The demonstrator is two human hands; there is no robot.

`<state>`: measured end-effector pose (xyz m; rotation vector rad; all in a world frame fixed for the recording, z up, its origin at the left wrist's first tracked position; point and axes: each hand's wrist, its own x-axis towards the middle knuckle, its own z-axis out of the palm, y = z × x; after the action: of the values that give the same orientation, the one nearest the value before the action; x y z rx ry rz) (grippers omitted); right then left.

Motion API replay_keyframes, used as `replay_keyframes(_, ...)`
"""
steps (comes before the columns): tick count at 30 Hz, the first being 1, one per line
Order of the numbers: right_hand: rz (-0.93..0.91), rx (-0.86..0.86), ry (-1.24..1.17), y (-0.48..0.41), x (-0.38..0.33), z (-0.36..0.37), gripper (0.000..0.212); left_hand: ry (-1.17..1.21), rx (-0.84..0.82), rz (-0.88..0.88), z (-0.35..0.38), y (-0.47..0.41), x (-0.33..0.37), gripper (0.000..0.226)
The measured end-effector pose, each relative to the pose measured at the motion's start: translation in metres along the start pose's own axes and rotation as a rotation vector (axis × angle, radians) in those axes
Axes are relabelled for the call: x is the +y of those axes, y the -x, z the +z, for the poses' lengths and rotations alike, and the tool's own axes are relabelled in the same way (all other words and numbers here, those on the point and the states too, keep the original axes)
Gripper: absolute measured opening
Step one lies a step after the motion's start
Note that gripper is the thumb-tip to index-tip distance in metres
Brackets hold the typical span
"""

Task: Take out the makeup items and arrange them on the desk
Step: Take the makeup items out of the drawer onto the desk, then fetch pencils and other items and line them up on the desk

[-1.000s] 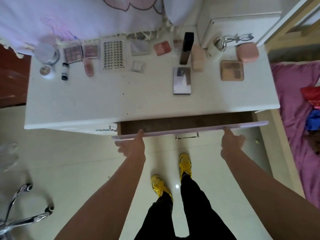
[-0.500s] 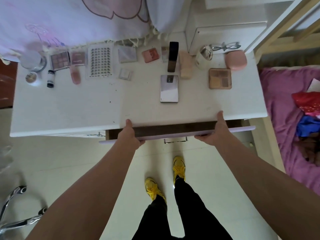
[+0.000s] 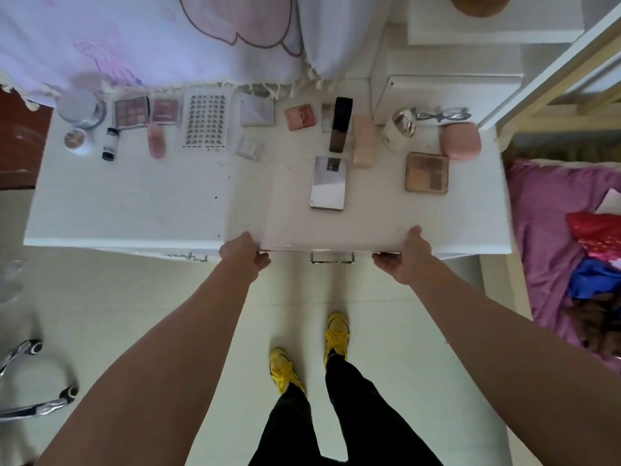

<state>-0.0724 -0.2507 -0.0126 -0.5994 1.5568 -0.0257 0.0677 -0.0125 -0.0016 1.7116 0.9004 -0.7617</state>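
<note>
White rectangular desk (image 3: 134, 203) carries makeup items (image 3: 205, 122) along its far edge; purple bed (image 3: 544, 237) lies right. Left hand (image 3: 244, 252) and right hand (image 3: 401, 255) meet the near edge, grip unclear.

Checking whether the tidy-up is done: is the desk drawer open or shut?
Shut, or nearly: no dark gap below the desk edge, only the drawer handle. The left hand and right hand are at its front.

I see a white surface (image 3: 134, 196) carrying a silver compact (image 3: 328, 186), brown palette (image 3: 426, 173), pink case (image 3: 460, 141) and lash tray (image 3: 206, 122).
</note>
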Motion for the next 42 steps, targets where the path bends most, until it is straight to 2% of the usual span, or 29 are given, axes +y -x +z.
replay_keyframes(2,-0.027,-0.041,0.168,0.006,0.012,-0.008,0.053,-0.041,-0.010,-0.030,-0.009,0.012,-0.003,0.008)
replay_keyframes(4,-0.099,-0.126,0.450,0.021,0.028,-0.007,0.050,-0.352,-0.068,0.087,-0.024,0.022,-0.011,0.011)
replay_keyframes(6,-0.240,-0.260,0.808,0.046,0.045,0.004,0.034,-0.656,-0.030,0.280,-0.048,0.034,-0.021,0.015)
replay_keyframes(8,-0.479,-0.388,1.186,0.071,0.060,0.025,0.021,-0.856,0.002,0.365,-0.081,0.045,-0.033,0.030)
replay_keyframes(11,-0.871,-0.476,1.715,0.111,0.080,0.064,0.025,-0.938,0.092,0.372,-0.140,0.063,-0.055,0.036)
replay_keyframes(15,-1.318,-0.623,2.091,0.169,0.118,0.115,0.030,-0.924,0.241,0.299,-0.227,0.088,-0.090,0.036)
replay_keyframes(18,-1.492,-0.741,2.236,0.216,0.170,0.147,0.035,-0.884,0.340,0.230,-0.297,0.115,-0.124,0.036)
replay_keyframes(22,-1.694,-0.989,2.385,0.298,0.272,0.177,0.037,-0.775,0.493,0.131,-0.403,0.156,-0.186,0.038)
replay_keyframes(27,-1.908,-1.196,2.446,0.381,0.402,0.185,0.036,-0.656,0.646,0.047,-0.510,0.210,-0.269,0.039)
replay_keyframes(29,-1.976,-1.332,2.477,0.417,0.468,0.174,0.036,-0.570,0.705,-0.028,-0.549,0.242,-0.318,0.039)
replay_keyframes(35,-2.141,-1.729,2.542,0.502,0.636,0.128,0.038,-0.327,0.838,-0.254,-0.621,0.311,-0.453,0.038)
replay_keyframes(42,-2.242,-2.152,2.604,0.565,0.823,0.073,0.042,-0.091,0.885,-0.507,-0.677,0.354,-0.590,0.037)
